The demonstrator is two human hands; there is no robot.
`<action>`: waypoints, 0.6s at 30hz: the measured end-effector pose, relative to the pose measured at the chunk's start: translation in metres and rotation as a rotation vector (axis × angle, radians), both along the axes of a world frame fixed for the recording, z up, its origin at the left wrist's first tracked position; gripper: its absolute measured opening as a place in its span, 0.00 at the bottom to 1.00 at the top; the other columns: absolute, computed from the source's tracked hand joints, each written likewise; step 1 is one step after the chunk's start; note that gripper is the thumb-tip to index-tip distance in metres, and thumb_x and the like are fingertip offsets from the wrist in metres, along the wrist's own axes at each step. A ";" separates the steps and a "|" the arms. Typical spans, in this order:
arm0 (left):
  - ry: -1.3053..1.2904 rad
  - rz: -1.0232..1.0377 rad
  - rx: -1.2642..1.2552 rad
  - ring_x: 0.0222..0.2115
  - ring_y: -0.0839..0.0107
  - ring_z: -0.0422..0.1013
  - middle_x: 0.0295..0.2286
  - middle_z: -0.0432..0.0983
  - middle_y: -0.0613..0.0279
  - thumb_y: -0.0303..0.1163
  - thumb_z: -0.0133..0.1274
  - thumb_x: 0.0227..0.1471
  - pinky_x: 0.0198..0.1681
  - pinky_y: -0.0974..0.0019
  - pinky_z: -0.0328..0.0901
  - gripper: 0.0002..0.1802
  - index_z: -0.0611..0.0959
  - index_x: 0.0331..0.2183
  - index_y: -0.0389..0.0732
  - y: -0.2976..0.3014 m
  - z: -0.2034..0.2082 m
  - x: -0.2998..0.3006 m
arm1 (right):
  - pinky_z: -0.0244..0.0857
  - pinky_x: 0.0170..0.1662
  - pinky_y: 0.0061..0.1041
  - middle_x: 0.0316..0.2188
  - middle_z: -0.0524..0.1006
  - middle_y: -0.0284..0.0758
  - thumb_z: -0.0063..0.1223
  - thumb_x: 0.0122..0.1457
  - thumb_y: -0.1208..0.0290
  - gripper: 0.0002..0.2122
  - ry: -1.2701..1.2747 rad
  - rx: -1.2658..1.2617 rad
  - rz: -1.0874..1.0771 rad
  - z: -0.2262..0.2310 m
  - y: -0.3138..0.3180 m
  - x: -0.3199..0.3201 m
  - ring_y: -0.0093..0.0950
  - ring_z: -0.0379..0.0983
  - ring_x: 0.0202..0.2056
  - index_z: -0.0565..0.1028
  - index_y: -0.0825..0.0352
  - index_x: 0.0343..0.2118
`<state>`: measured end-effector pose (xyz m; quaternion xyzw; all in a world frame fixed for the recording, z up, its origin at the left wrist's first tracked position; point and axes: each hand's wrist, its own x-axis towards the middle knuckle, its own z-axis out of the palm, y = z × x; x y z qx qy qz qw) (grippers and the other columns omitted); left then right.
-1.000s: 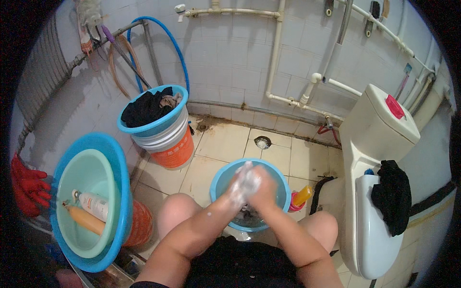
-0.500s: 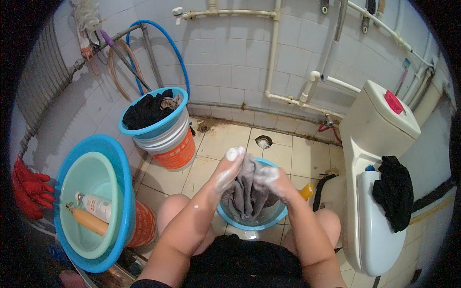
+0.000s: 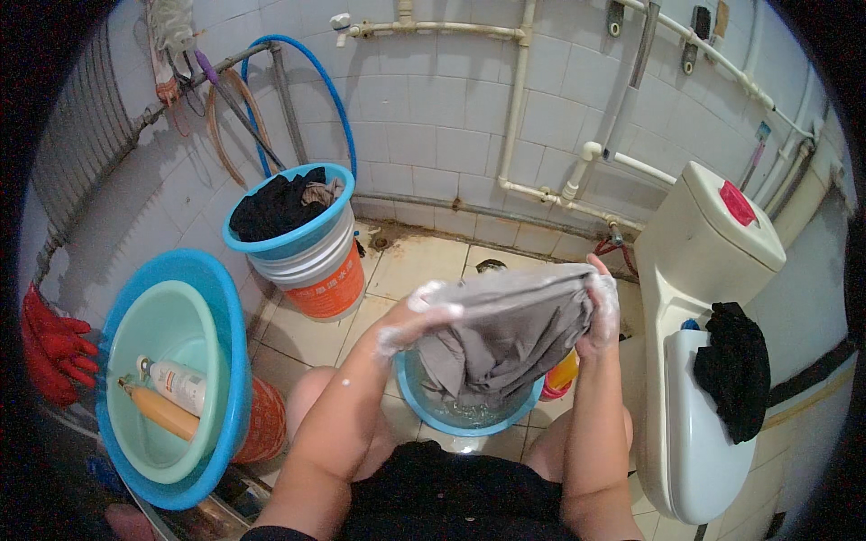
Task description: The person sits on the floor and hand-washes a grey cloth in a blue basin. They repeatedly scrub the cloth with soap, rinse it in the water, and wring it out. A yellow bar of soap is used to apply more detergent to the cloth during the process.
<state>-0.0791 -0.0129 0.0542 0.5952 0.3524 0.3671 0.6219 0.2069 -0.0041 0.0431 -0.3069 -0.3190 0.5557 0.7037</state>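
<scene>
A wet grey garment [image 3: 514,329] is stretched between my hands above a blue basin [image 3: 469,424] on the floor. At its left end, my left hand [image 3: 424,311], covered with white suds, is closed on the cloth. My right hand [image 3: 603,311], also sudsy, grips the other end. The lower folds of the garment hang into the basin, where some water shows. Just right of the basin, partly hidden by my right arm, stands a yellow and red container [image 3: 561,374].
Left, a pale green basin [image 3: 194,302] with two bottles sits inside a larger blue one [image 3: 236,361]. Behind, dark clothes [image 3: 280,207] fill a basin atop a white bucket [image 3: 316,279]. Right stands a toilet [image 3: 672,270] with a black cloth [image 3: 735,370]. Red gloves [image 3: 54,347] hang at far left.
My hands have moved apart, the right one farther to the right. The garment, bunched between them before, is now spread wide and lifted higher over the basin.
</scene>
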 end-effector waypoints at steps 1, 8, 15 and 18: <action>-0.269 0.003 -0.110 0.40 0.66 0.68 0.41 0.71 0.56 0.39 0.51 0.46 0.45 0.65 0.62 0.24 0.71 0.43 0.35 -0.002 0.000 0.003 | 0.63 0.41 0.27 0.36 0.71 0.30 0.48 0.52 0.71 0.14 -0.151 -0.022 -0.042 0.012 -0.007 -0.015 0.24 0.67 0.36 0.68 0.63 0.44; -0.894 0.149 -0.570 0.37 0.62 0.70 0.36 0.74 0.54 0.57 0.39 0.51 0.42 0.61 0.65 0.31 0.73 0.41 0.37 0.005 -0.037 0.060 | 0.67 0.35 0.31 0.30 0.75 0.35 0.58 0.38 0.70 0.12 -1.310 0.440 0.014 -0.001 -0.064 -0.109 0.37 0.73 0.32 0.75 0.58 0.31; -0.785 0.320 -0.331 0.38 0.70 0.68 0.34 0.71 0.63 0.55 0.40 0.52 0.42 0.65 0.65 0.25 0.71 0.40 0.44 -0.047 -0.034 0.093 | 0.66 0.28 0.36 0.22 0.74 0.37 0.58 0.40 0.60 0.11 -1.465 0.172 -0.230 -0.021 -0.037 -0.107 0.40 0.72 0.24 0.72 0.62 0.23; -0.789 0.128 -0.521 0.43 0.71 0.65 0.41 0.67 0.62 0.56 0.38 0.52 0.47 0.64 0.61 0.29 0.66 0.46 0.43 -0.034 -0.050 0.081 | 0.65 0.30 0.37 0.22 0.73 0.40 0.59 0.41 0.61 0.12 -1.350 0.154 -0.245 -0.013 -0.039 -0.110 0.42 0.71 0.27 0.73 0.62 0.25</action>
